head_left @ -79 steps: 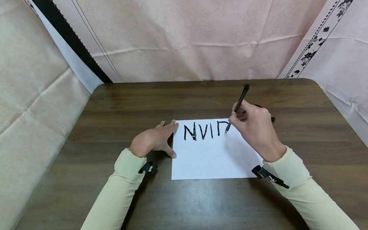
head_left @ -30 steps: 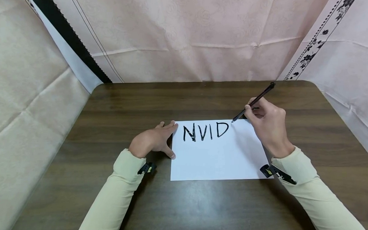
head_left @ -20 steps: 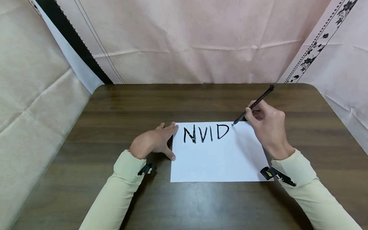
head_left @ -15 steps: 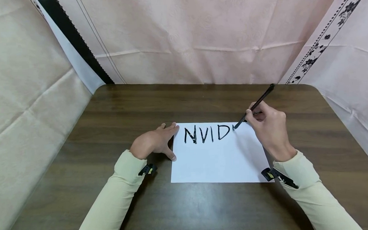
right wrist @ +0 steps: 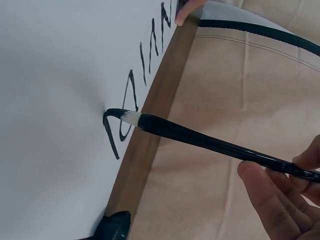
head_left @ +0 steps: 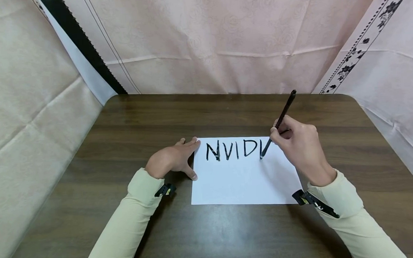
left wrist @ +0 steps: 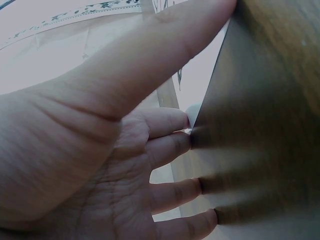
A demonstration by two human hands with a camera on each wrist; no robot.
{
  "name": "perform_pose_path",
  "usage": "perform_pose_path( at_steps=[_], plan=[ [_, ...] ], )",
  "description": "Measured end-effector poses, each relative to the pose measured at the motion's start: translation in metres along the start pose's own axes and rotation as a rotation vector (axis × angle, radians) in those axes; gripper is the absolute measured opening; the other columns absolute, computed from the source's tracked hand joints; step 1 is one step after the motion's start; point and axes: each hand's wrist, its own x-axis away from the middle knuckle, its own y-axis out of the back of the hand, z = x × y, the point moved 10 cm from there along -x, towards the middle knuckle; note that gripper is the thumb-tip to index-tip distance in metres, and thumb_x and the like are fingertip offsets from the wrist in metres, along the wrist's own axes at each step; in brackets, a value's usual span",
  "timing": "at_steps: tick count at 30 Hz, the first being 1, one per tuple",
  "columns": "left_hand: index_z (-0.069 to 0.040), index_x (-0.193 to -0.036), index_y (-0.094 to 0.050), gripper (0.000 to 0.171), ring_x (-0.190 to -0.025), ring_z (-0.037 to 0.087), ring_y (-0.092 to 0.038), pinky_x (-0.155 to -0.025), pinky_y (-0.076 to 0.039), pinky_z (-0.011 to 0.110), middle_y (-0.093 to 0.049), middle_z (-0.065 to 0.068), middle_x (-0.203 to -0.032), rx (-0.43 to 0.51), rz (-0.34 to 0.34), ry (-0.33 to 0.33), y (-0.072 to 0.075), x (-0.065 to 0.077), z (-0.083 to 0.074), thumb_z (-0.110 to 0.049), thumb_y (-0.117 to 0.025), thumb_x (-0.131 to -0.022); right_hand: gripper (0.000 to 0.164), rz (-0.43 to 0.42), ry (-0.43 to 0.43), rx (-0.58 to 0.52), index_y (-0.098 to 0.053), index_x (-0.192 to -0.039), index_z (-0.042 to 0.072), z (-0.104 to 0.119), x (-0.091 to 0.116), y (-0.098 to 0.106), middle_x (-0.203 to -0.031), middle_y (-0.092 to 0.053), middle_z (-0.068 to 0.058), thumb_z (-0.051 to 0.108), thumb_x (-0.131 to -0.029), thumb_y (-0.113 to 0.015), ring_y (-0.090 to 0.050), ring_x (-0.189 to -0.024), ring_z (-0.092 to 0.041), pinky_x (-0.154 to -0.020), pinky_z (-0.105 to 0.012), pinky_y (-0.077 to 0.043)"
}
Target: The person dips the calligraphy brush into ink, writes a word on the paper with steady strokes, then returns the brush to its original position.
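My right hand point(head_left: 301, 146) pinches a black-handled calligraphy brush point(head_left: 286, 108) between thumb and fingers. In the right wrist view the brush tip point(right wrist: 120, 115), white bristles with inked ends, bends against the white paper point(head_left: 229, 185). It stands at the foot of a fresh vertical stroke point(right wrist: 111, 137), right of the black letters "NVID" point(head_left: 250, 147). My left hand point(head_left: 171, 157) lies spread at the paper's left edge, fingertips on its top corner and thumb lower down that edge. In the left wrist view its fingers point(left wrist: 172, 150) are straight, two of them right at the paper's edge.
The sheet lies on a dark wooden table point(head_left: 145, 230) with rounded far corners. Pale patterned cloth point(head_left: 207, 41) hangs behind it and at both sides. A dark rounded object point(right wrist: 112, 226) shows beside the paper's top edge in the right wrist view.
The right hand has finished the D's curve, moved right, and drawn a downward stroke with the brush. The brush handle now stands steeper. The left hand has stayed on the paper's edge.
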Motion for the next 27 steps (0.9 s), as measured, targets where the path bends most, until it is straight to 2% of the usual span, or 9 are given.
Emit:
perform_pose_path(
  at_steps=[4, 5, 8, 10, 12, 18, 24, 27],
  plan=[
    [-0.016, -0.172, -0.006, 0.120, -0.163, 0.037, 0.007, -0.124, -0.024, 0.062, 0.004, 0.003, -0.179, 0.000, 0.010, -0.005, 0.000, 0.000, -0.001, -0.039, -0.088, -0.088, 0.006, -0.063, 0.019, -0.007, -0.071, -0.099, 0.003, 0.001, -0.002, 0.013, -0.088, -0.078, -0.016, 0.002, -0.097, -0.065, -0.078, -0.076, -0.028, -0.062, -0.003, -0.041],
    [-0.016, -0.172, -0.006, 0.120, -0.163, 0.037, 0.007, -0.125, -0.024, 0.062, 0.004, 0.003, -0.179, 0.002, 0.011, -0.005, 0.000, 0.000, -0.001, -0.039, -0.088, -0.088, 0.006, -0.083, 0.023, -0.008, -0.070, -0.098, 0.002, 0.001, -0.003, 0.017, -0.088, -0.078, -0.016, 0.001, -0.097, -0.065, -0.078, -0.077, -0.026, -0.063, -0.001, -0.040],
    [-0.016, -0.172, -0.005, 0.120, -0.163, 0.037, 0.008, -0.125, -0.022, 0.063, 0.005, 0.003, -0.178, 0.007, 0.015, -0.003, -0.001, 0.000, 0.000, -0.039, -0.088, -0.088, 0.007, -0.141, 0.029, -0.017, -0.071, -0.097, 0.001, -0.004, -0.006, 0.027, -0.089, -0.078, -0.016, 0.000, -0.097, -0.064, -0.074, -0.077, -0.001, -0.067, 0.001, -0.041],
    [-0.017, -0.172, -0.004, 0.120, -0.163, 0.037, 0.008, -0.125, -0.021, 0.064, 0.006, 0.003, -0.178, 0.008, 0.016, -0.002, -0.001, -0.001, 0.000, -0.039, -0.088, -0.088, 0.007, -0.163, 0.024, -0.028, -0.071, -0.097, 0.000, -0.008, -0.007, 0.030, -0.089, -0.078, -0.016, 0.001, -0.096, -0.063, -0.064, -0.076, 0.017, -0.069, 0.001, -0.042],
    [-0.017, -0.172, -0.004, 0.120, -0.163, 0.037, 0.008, -0.124, -0.022, 0.064, 0.006, 0.003, -0.178, 0.008, 0.016, 0.000, -0.001, -0.001, 0.001, -0.039, -0.088, -0.088, 0.008, -0.175, 0.018, -0.035, -0.071, -0.098, 0.000, -0.014, -0.009, 0.029, -0.090, -0.078, -0.016, 0.001, -0.097, -0.063, -0.054, -0.075, 0.029, -0.069, 0.001, -0.042],
    [-0.017, -0.172, -0.006, 0.120, -0.163, 0.036, 0.007, -0.124, -0.024, 0.063, 0.005, 0.002, -0.179, 0.009, 0.011, 0.000, -0.003, -0.001, 0.002, -0.039, -0.088, -0.088, 0.009, -0.177, 0.017, -0.042, -0.071, -0.101, -0.001, -0.023, -0.009, 0.019, -0.092, -0.078, -0.016, 0.002, -0.099, -0.063, -0.052, -0.076, 0.031, -0.069, 0.001, -0.042],
    [-0.016, -0.172, -0.005, 0.119, -0.163, 0.037, 0.008, -0.125, -0.022, 0.064, 0.005, 0.003, -0.179, -0.002, 0.015, -0.007, -0.002, -0.003, 0.001, -0.040, -0.087, -0.088, 0.010, -0.190, 0.023, -0.053, -0.071, -0.103, -0.001, -0.027, -0.008, 0.017, -0.092, -0.077, -0.016, 0.001, -0.099, -0.062, -0.052, -0.075, 0.032, -0.070, 0.001, -0.043],
    [-0.016, -0.172, -0.005, 0.120, -0.163, 0.037, 0.008, -0.125, -0.022, 0.064, 0.005, 0.003, -0.178, -0.003, 0.019, -0.008, -0.002, -0.002, 0.000, -0.040, -0.087, -0.088, 0.009, -0.183, 0.013, -0.047, -0.071, -0.102, 0.000, -0.030, -0.009, 0.015, -0.091, -0.078, -0.015, 0.001, -0.099, -0.062, -0.063, -0.075, 0.020, -0.069, 0.001, -0.043]
  ],
)
